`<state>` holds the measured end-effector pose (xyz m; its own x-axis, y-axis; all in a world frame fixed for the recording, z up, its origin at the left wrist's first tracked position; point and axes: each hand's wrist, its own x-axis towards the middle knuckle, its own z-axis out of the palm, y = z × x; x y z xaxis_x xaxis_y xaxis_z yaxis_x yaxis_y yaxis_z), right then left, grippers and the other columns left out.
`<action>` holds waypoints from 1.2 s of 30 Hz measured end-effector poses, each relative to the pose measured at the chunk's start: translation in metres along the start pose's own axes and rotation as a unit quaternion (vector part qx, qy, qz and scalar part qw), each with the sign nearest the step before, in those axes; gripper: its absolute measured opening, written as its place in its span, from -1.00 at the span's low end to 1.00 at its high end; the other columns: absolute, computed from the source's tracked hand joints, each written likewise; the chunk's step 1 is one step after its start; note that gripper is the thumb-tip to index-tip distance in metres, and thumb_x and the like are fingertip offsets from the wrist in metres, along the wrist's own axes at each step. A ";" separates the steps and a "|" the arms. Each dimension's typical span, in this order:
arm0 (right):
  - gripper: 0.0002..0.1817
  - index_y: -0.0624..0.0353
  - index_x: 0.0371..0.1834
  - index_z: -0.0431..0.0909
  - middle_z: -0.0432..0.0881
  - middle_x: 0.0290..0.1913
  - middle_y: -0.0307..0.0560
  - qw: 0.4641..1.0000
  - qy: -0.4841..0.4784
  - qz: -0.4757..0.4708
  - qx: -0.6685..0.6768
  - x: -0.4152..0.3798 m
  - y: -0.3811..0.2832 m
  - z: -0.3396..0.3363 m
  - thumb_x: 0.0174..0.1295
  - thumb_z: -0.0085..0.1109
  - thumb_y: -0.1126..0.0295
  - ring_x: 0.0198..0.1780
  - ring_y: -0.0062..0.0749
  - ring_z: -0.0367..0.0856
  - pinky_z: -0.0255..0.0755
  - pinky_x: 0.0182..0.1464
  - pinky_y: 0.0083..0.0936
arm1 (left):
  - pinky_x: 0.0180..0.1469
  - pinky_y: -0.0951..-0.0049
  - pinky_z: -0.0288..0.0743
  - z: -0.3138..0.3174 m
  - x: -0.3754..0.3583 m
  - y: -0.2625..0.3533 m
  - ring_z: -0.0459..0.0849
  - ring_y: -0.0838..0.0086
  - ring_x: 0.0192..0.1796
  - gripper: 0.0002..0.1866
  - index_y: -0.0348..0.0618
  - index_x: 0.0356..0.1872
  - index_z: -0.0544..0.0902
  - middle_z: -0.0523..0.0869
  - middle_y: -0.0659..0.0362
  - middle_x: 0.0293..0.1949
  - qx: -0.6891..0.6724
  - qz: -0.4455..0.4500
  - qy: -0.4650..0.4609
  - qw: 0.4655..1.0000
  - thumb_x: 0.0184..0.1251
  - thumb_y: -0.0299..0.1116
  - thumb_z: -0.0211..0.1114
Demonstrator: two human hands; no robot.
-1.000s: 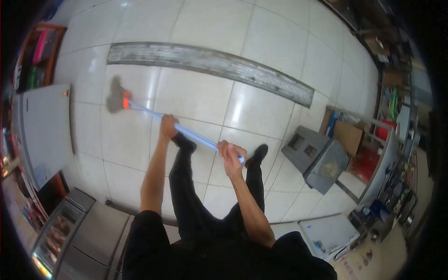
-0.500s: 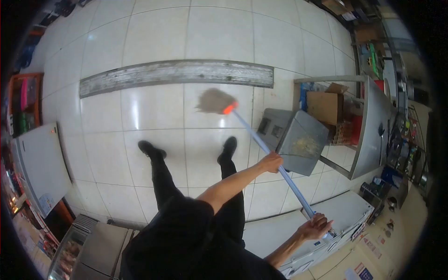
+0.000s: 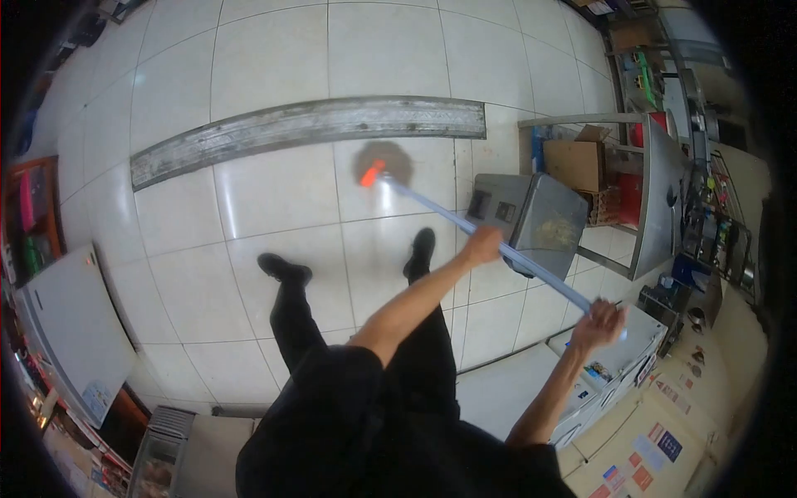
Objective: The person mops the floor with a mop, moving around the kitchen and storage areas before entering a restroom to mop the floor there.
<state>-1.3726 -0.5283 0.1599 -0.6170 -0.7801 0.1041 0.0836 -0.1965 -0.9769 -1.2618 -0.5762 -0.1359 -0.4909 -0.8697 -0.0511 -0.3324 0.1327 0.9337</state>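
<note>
A mop's pale blue handle (image 3: pixel 544 276) runs diagonally from the lower right to an orange joint (image 3: pixel 373 173). Its grey-brown head (image 3: pixel 398 161), blurred by motion, is on the white tiles just below the long metal floor strip (image 3: pixel 307 126). My left hand (image 3: pixel 485 246) is closed round the middle of the handle, beside a grey bin (image 3: pixel 544 220). Farther down, close to the handle's end, my right hand (image 3: pixel 598 324) also grips it. Both arms reach to the right of my body.
My black shoes (image 3: pixel 284 270) stand on the tiles below the mop head. A metal table (image 3: pixel 660 195) with cardboard boxes (image 3: pixel 574 164) under it is at right. White cabinets (image 3: pixel 510 397) are at lower right, and a white-topped unit (image 3: pixel 75 324) stands at left.
The orange joint has shifted left and slightly up, and the mop's head looks rounder. My right hand has moved up and right, so the handle lies less steeply. Both hands still hold it.
</note>
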 end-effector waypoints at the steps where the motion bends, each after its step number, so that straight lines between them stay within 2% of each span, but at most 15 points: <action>1: -0.52 -0.05 -0.80 0.00 -0.08 -0.80 -0.38 0.998 -0.056 0.019 0.018 -0.008 0.015 0.021 0.31 -0.15 0.23 -0.70 -0.63 -0.11 -0.11 -0.60 -0.60 | -0.25 0.12 0.45 -0.034 -0.020 -0.019 0.59 0.03 -0.37 -0.88 -0.18 -0.63 0.62 0.60 -0.08 -0.54 0.009 -0.008 0.044 0.999 -0.30 -0.40 0.27; 4: -0.55 -0.05 -0.78 0.03 -0.03 -0.78 -0.38 0.979 -0.170 0.100 0.049 -0.040 0.091 0.076 0.30 -0.13 0.26 -0.69 -0.62 -0.09 -0.13 -0.58 -0.56 | -0.23 0.09 0.34 -0.118 -0.091 -0.109 0.53 0.05 -0.34 -0.80 -0.21 -0.62 0.52 0.56 -0.04 -0.52 0.079 -0.106 0.075 0.988 -0.33 -0.35 0.32; 5: -0.56 -0.06 -0.77 0.05 0.01 -0.78 -0.38 0.970 -0.196 0.132 0.054 -0.062 0.119 0.107 0.28 -0.09 0.26 -0.69 -0.60 -0.10 -0.15 -0.58 -0.56 | -0.24 0.11 0.32 -0.130 -0.129 -0.162 0.51 0.09 -0.35 -0.79 -0.18 -0.62 0.51 0.53 -0.02 -0.52 0.068 -0.050 0.245 0.966 -0.29 -0.32 0.31; 6: -0.59 -0.06 -0.74 0.08 -0.03 -0.77 -0.39 0.954 -0.240 0.163 0.078 -0.094 0.146 0.141 0.27 -0.07 0.27 -0.69 -0.60 -0.10 -0.14 -0.57 -0.57 | -0.18 0.10 0.30 -0.171 -0.164 -0.199 0.48 0.09 -0.27 -0.74 -0.16 -0.55 0.51 0.53 -0.02 -0.44 0.113 -0.145 0.131 0.974 -0.27 -0.26 0.34; 7: -0.62 -0.06 -0.71 0.12 -0.04 -0.74 -0.39 0.928 -0.281 0.209 0.124 -0.125 0.186 0.161 0.28 -0.08 0.25 -0.67 -0.60 -0.05 -0.08 -0.54 -0.56 | -0.13 0.08 0.28 -0.181 -0.212 -0.270 0.45 0.07 -0.21 -0.69 -0.14 -0.49 0.52 0.51 -0.01 -0.40 0.166 -0.024 0.289 0.942 -0.26 -0.20 0.36; 9: -0.63 -0.03 -0.70 0.16 0.05 -0.70 -0.34 0.933 -0.322 0.157 -0.001 -0.212 0.243 0.207 0.28 -0.06 0.24 -0.62 -0.52 0.05 0.02 -0.48 -0.48 | -0.10 0.12 0.28 -0.248 -0.311 -0.345 0.44 0.08 -0.25 -0.65 -0.11 -0.48 0.53 0.51 0.02 -0.41 0.213 -0.070 0.289 0.931 -0.32 -0.17 0.40; 13: -0.56 0.16 -0.75 0.14 0.19 -0.73 -0.26 0.882 -0.390 0.222 0.141 -0.286 0.204 0.243 0.32 -0.11 0.31 -0.64 -0.48 0.14 0.05 -0.51 -0.47 | -0.38 0.24 0.29 -0.326 -0.368 -0.272 0.46 0.16 -0.56 -0.85 -0.09 -0.77 0.46 0.46 0.10 -0.73 0.284 -0.149 0.300 0.898 -0.23 -0.40 0.27; 16: -0.52 0.12 -0.82 0.11 0.12 -0.80 -0.27 0.908 -0.354 0.157 0.161 -0.222 0.147 0.178 0.31 -0.13 0.33 -0.71 -0.45 0.10 0.02 -0.59 -0.47 | -0.43 0.24 0.29 -0.261 -0.306 -0.210 0.50 0.20 -0.56 -0.88 -0.08 -0.77 0.48 0.51 0.09 -0.71 0.219 -0.144 0.432 0.863 -0.21 -0.42 0.24; 18: -0.53 0.03 -0.83 0.10 0.08 -0.83 -0.24 0.954 -0.133 0.234 0.134 -0.157 0.161 0.091 0.30 -0.15 0.29 -0.71 -0.45 0.14 0.14 -0.52 -0.42 | -0.48 0.25 0.32 -0.186 -0.230 -0.185 0.53 0.23 -0.55 -0.88 -0.03 -0.75 0.53 0.56 0.14 -0.67 0.138 -0.011 0.398 0.907 -0.28 -0.32 0.31; 19: -0.54 0.02 -0.82 0.10 0.07 -0.82 -0.25 0.966 -0.142 0.194 0.096 -0.117 0.156 0.060 0.29 -0.15 0.28 -0.71 -0.47 0.11 0.16 -0.49 -0.44 | -0.39 0.25 0.35 -0.139 -0.197 -0.186 0.54 0.23 -0.54 -0.85 0.00 -0.75 0.55 0.58 0.19 -0.66 0.099 -0.093 0.232 0.963 -0.34 -0.24 0.34; 22: -0.50 0.00 -0.84 0.00 0.01 -0.81 -0.30 0.995 -0.040 0.095 -0.014 -0.024 0.117 -0.049 0.27 -0.16 0.23 -0.69 -0.51 0.02 0.06 -0.52 -0.49 | -0.27 0.23 0.36 -0.006 -0.074 -0.126 0.57 0.25 -0.43 -0.86 0.08 -0.67 0.61 0.61 0.21 -0.60 0.158 -0.102 0.088 0.978 -0.33 -0.19 0.35; 25: -0.48 -0.03 -0.85 -0.04 -0.06 -0.81 -0.33 0.992 0.074 0.106 0.002 0.032 0.040 -0.126 0.28 -0.17 0.21 -0.71 -0.55 -0.02 -0.04 -0.58 -0.56 | -0.30 0.29 0.38 0.102 0.015 -0.044 0.58 0.32 -0.49 -0.87 0.10 -0.69 0.60 0.61 0.24 -0.63 0.047 0.031 0.115 0.992 -0.39 -0.24 0.35; 28: -0.49 -0.05 -0.85 -0.04 -0.09 -0.82 -0.36 0.988 0.149 0.030 -0.020 0.043 -0.012 -0.163 0.30 -0.21 0.23 -0.71 -0.60 -0.08 -0.04 -0.57 -0.61 | -0.27 0.25 0.41 0.161 0.082 0.024 0.58 0.24 -0.47 -0.86 0.05 -0.69 0.60 0.61 0.21 -0.62 0.007 0.104 -0.045 0.994 -0.39 -0.27 0.36; 31: -0.49 -0.05 -0.84 -0.03 -0.10 -0.82 -0.37 0.978 0.191 -0.031 -0.074 0.044 -0.025 -0.157 0.32 -0.24 0.23 -0.72 -0.61 -0.09 -0.05 -0.57 -0.63 | -0.29 0.23 0.42 0.200 0.125 0.062 0.59 0.18 -0.44 -0.86 0.01 -0.71 0.60 0.61 0.16 -0.61 0.001 0.166 -0.067 0.984 -0.36 -0.26 0.36; 36: -0.50 -0.05 -0.84 -0.03 -0.09 -0.82 -0.37 0.971 0.201 -0.102 -0.083 0.044 -0.017 -0.124 0.32 -0.25 0.26 -0.73 -0.62 -0.12 -0.08 -0.57 -0.63 | -0.27 0.18 0.42 0.181 0.144 0.072 0.58 0.14 -0.38 -0.85 -0.02 -0.72 0.60 0.58 0.10 -0.62 0.000 0.163 -0.225 0.961 -0.30 -0.24 0.37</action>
<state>-1.4987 -0.4853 0.1581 -0.8654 -0.4345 0.2494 -0.1786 -0.1974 -0.9639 -1.5024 -0.6059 -0.1406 -0.8675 -0.4879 0.0967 -0.1008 0.3629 0.9264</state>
